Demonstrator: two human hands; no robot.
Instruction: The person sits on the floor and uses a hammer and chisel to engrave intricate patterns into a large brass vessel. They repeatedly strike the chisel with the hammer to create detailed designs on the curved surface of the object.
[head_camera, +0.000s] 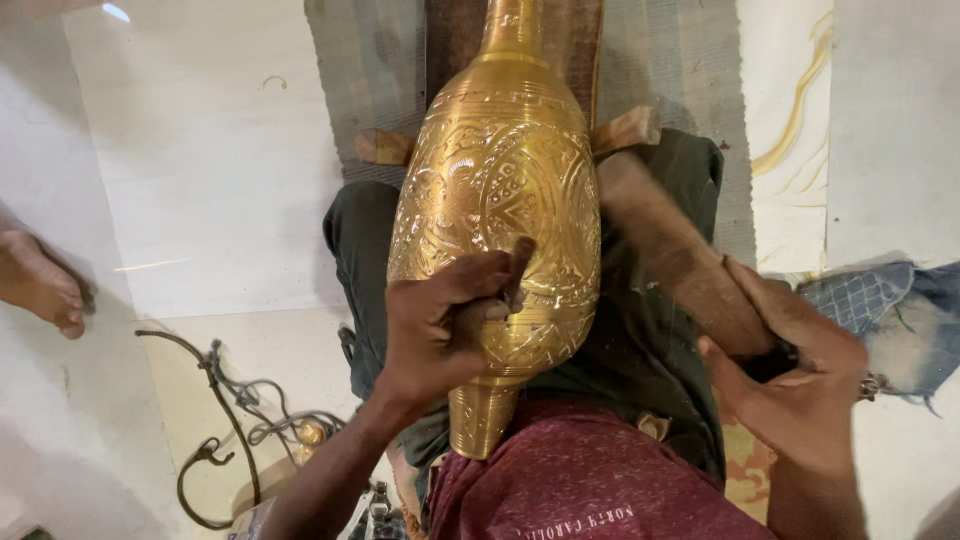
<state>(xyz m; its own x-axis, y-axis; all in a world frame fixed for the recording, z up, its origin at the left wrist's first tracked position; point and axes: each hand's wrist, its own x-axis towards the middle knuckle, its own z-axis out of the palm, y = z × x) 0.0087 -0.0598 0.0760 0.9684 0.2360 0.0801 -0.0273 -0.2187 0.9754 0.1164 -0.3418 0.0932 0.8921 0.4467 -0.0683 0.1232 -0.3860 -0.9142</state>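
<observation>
Vase: a big brass vase (495, 190) with carved patterns lies on its side across the person's lap. Its thin neck points away from the person, and its small foot points back at the dark red shirt (590, 480).
Chisel: a small dark chisel (518, 272) stands with its tip on the vase's round belly, sticking up out of the left fist.
Left hand: the left hand (435, 330) is curled tight around the chisel and rests on the vase, on the half nearer the foot.
Mallet: a long wooden mallet (670, 245) is blurred. Its far end is up beside the vase, to the right of the chisel grip.
Right hand: the right hand (795, 365) is wrapped around the near end of the mallet, fingers and thumb closed on the handle. It is off to the right of the vase, not touching it.
Under the vase: dark green trousers (355, 230) show on both sides, and a wooden block (385, 147) pokes out left and right, past the chisel grip toward the neck.
Floor: a pale floor (200, 150) lies all around.
Left of the chisel hand: a bare foot (40, 280) of someone else is near the edge, and a tangle of wire (235, 410) lies lower down.
Right of the mallet hand: a blue checked cloth (880, 300) lies just beside it.
</observation>
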